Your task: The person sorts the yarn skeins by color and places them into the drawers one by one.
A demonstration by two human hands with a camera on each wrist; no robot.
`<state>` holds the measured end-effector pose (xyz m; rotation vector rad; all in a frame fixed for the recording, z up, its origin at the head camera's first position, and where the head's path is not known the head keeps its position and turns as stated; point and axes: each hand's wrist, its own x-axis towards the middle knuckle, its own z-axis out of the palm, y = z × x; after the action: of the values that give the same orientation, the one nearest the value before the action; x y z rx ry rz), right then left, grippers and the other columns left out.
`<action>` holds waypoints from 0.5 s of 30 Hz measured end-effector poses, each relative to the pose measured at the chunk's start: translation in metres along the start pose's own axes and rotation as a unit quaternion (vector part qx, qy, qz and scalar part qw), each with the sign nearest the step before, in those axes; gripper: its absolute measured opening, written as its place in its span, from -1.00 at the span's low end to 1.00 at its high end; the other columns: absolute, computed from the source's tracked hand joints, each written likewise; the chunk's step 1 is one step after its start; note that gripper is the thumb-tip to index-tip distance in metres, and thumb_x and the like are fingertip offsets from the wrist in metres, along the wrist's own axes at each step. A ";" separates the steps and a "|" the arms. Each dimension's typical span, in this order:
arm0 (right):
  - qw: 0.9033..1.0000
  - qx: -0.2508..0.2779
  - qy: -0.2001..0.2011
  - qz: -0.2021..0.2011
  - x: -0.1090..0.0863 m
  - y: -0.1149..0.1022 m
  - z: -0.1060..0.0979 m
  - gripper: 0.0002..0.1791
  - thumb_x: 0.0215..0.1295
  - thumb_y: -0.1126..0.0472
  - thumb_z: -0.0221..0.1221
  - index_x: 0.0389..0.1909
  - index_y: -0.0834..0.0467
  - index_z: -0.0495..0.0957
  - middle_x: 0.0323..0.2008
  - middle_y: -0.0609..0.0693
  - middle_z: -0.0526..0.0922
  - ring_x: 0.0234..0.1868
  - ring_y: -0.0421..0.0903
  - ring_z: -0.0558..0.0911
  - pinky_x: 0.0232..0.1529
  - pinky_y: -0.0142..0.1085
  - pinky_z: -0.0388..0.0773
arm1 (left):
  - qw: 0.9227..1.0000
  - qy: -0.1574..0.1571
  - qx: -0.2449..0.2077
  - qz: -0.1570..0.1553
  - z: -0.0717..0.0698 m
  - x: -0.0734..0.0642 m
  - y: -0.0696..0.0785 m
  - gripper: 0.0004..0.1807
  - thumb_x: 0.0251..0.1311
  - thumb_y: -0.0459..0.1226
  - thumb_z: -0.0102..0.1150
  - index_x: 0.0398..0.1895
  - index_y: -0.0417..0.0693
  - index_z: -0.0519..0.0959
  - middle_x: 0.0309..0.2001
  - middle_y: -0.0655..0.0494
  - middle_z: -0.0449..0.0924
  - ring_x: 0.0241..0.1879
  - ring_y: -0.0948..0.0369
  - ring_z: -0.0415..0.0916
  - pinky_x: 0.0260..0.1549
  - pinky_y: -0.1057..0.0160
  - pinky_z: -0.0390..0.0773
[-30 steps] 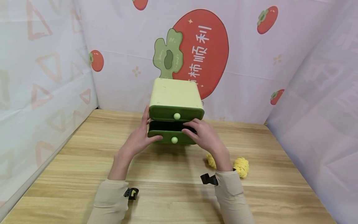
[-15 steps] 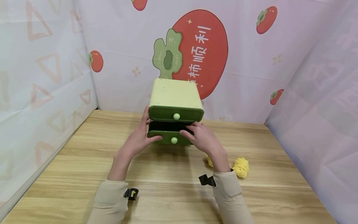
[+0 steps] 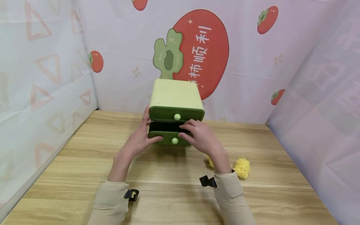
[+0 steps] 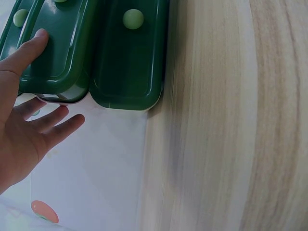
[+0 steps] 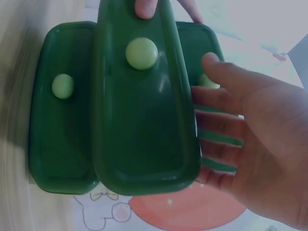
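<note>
A small cabinet with a cream top (image 3: 175, 93) and green drawers stands at the back of the table. Its middle drawer (image 3: 167, 136), with a pale round knob, is pulled out; the drawers above and below it (image 4: 127, 62) are closed. My left hand (image 3: 135, 142) rests its thumb on that drawer's front, near the left corner, with the other fingers spread straight along the side. My right hand (image 3: 205, 139) reaches over the drawer's rim from the right, fingers inside and thumb raised apart. I see nothing held in it. The drawer's dark inside hides its contents.
A yellow yarn bundle (image 3: 242, 167) lies on the wooden table (image 3: 168, 193) beside my right forearm. Another piece of yellow yarn (image 3: 210, 162) shows partly behind that wrist. Printed cloth walls (image 3: 121, 37) stand close behind the cabinet and along both sides.
My right hand has shifted slightly left within the drawer opening, its fingers lifting a little since half a second ago. My left hand stays on the drawer.
</note>
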<state>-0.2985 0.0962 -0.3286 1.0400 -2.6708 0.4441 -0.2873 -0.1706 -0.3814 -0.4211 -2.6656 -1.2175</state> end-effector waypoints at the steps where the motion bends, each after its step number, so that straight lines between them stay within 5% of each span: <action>1: 1.000 0.004 0.000 -0.011 0.001 -0.001 0.001 -0.57 0.40 -0.08 0.19 0.13 0.09 0.64 0.07 0.01 0.63 0.11 -0.01 0.61 0.14 -0.11 0.55 | 1.000 0.001 0.000 0.002 0.000 0.000 0.000 0.38 0.09 0.03 0.44 0.52 0.50 -0.61 0.52 -0.05 0.12 0.46 -0.06 0.21 0.21 -0.25 0.40; 10: 0.998 0.042 -0.028 -0.045 0.003 -0.006 0.006 -0.57 0.39 -0.06 0.21 0.17 0.03 0.62 0.15 -0.05 0.63 0.21 -0.06 0.57 0.28 -0.05 0.45 | 1.000 0.001 0.003 0.004 0.000 -0.001 0.000 0.38 0.09 0.02 0.45 0.52 0.51 -0.61 0.52 -0.07 0.12 0.44 -0.08 0.23 0.19 -0.25 0.42; 15: 0.996 0.047 -0.070 0.011 0.003 -0.009 0.004 -0.48 0.42 -0.14 0.12 0.23 0.10 0.57 0.22 0.04 0.59 0.30 0.02 0.52 0.35 -0.01 0.39 | 1.000 -0.002 -0.001 -0.002 -0.001 -0.002 0.002 0.38 0.09 0.04 0.44 0.50 0.55 -0.63 0.52 -0.06 0.11 0.46 -0.06 0.21 0.20 -0.25 0.41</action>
<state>-0.2950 0.0868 -0.3298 1.1084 -2.8106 0.5240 -0.2852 -0.1709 -0.3798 -0.4203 -2.6705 -1.2208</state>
